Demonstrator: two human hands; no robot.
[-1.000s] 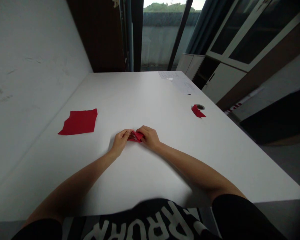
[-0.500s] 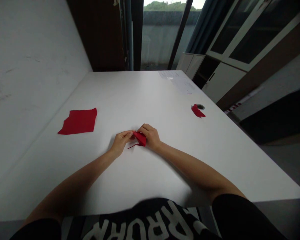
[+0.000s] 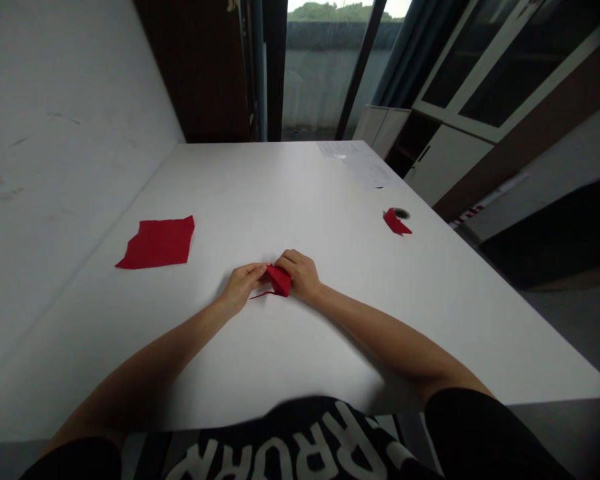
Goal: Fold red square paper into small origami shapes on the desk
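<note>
Between my two hands is a folded piece of red cloth (image 3: 281,281), just above the white table (image 3: 290,353). My left hand (image 3: 243,281) pinches its upper left corner between thumb and fingers. Curled around its right side, my right hand (image 3: 301,272) grips the other end. A thin red strip of the piece sticks out at the lower left, close to the tabletop. Whether it is fabric or soft paper is hard to tell for certain. My right fingertips are partly hidden behind the fold.
A flat red sheet with a ragged left edge (image 3: 159,243) lies on the left. On the right, a small red scrap (image 3: 396,222) lies against a dark round roll (image 3: 402,213). White papers (image 3: 363,168) lie at the far right corner. A wall (image 3: 80,133) borders the table's left side.
The red piece has turned slightly between my fingers, showing a broader face. Its lower strip has shifted a little to the left. Both hands stay nearly in place.
</note>
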